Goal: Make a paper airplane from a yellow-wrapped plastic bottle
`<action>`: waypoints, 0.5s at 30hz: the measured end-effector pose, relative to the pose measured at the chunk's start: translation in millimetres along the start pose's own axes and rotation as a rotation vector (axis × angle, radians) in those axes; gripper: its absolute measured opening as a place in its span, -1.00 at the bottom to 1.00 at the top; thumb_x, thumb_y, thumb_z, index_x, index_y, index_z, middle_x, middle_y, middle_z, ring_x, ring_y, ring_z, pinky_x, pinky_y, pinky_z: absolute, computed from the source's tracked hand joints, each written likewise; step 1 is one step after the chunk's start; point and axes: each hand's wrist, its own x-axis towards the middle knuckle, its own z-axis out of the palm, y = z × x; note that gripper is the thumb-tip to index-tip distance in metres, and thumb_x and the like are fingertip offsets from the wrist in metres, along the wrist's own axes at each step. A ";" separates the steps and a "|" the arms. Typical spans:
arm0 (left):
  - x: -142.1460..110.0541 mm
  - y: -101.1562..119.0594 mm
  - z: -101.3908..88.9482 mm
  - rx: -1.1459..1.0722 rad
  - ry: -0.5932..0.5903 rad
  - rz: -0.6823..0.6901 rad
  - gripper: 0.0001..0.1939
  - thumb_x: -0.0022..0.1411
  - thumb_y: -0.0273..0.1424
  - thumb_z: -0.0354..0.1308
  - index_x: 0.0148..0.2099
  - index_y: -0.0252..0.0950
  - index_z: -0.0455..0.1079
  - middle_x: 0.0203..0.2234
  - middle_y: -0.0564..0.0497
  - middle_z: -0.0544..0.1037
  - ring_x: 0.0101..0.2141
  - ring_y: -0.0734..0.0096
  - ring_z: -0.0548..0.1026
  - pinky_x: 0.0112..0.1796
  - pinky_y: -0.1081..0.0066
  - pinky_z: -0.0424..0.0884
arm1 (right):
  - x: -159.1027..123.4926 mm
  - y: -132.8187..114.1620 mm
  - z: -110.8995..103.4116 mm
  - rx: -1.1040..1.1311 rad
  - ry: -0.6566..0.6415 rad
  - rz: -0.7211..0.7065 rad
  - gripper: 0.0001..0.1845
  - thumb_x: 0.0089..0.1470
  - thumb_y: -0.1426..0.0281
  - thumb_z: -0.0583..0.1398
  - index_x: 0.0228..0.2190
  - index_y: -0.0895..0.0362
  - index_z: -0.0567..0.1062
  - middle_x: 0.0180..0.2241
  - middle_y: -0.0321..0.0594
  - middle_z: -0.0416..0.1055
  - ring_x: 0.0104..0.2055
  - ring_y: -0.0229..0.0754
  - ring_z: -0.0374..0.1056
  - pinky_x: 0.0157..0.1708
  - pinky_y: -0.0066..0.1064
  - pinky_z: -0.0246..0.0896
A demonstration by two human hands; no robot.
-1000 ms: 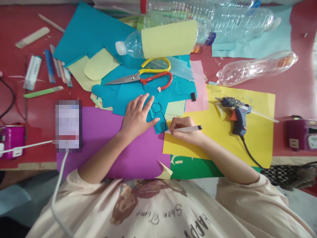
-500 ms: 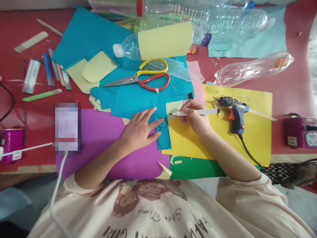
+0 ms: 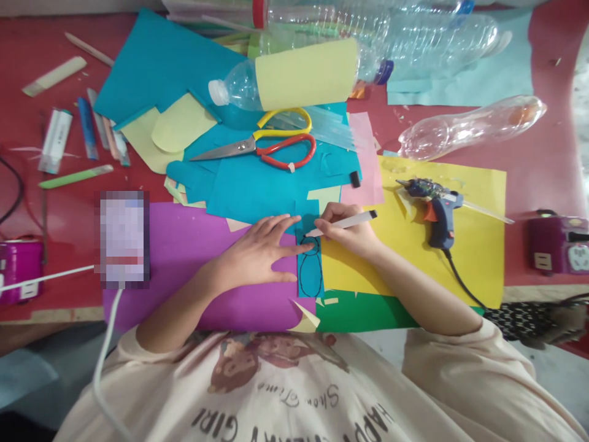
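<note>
My right hand (image 3: 347,228) pinches a white marker (image 3: 345,223), its uncapped tip touching a narrow blue paper strip (image 3: 310,287). Black rounded outlines are drawn on the strip, one above the other. Fingers spread, my left hand (image 3: 262,248) lies flat, with a fingertip on the strip's upper outline. Under the left hand is a purple sheet (image 3: 179,258); a yellow sheet (image 3: 478,264) lies under my right forearm. A small black marker cap (image 3: 354,179) rests above the right hand. Scissors (image 3: 271,144) with yellow and red handles lie beyond on blue paper.
A glue gun (image 3: 439,212) lies on the yellow sheet at right. Plastic bottles, one wrapped in pale yellow paper (image 3: 306,75), fill the back. A phone (image 3: 123,239) with a white cable sits at left, near pens and cutters (image 3: 56,141). A green sheet (image 3: 359,310) lies in front.
The blue strip has shifted toward me and slightly right. My right hand has brought the marker from beside the strip onto it, more tilted. My left hand has moved slightly toward me.
</note>
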 end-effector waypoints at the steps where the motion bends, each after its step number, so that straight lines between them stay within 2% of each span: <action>1: 0.1 0.2 0.0 -0.002 -0.001 -0.002 -0.38 0.20 -0.02 0.23 0.28 0.09 0.27 0.38 -0.13 0.09 0.33 -0.10 0.10 0.25 -0.09 0.10 | 0.0 0.5 0.4 -0.026 0.003 -0.002 -0.57 -0.03 0.09 0.26 -0.65 0.08 0.27 -0.72 -0.40 0.19 -0.64 -0.37 0.04 -0.62 -0.45 -0.11; 15: 2.0 0.6 -2.1 -0.017 -0.001 -0.018 -0.43 0.20 -0.06 0.25 0.25 0.12 0.32 0.36 -0.07 0.13 0.32 -0.06 0.11 0.26 -0.08 0.11 | 0.8 0.8 0.5 -0.091 -0.012 -0.009 -0.71 -0.06 0.22 0.18 -0.65 0.09 0.26 -0.72 -0.40 0.18 -0.63 -0.39 -0.01 -0.61 -0.44 -0.14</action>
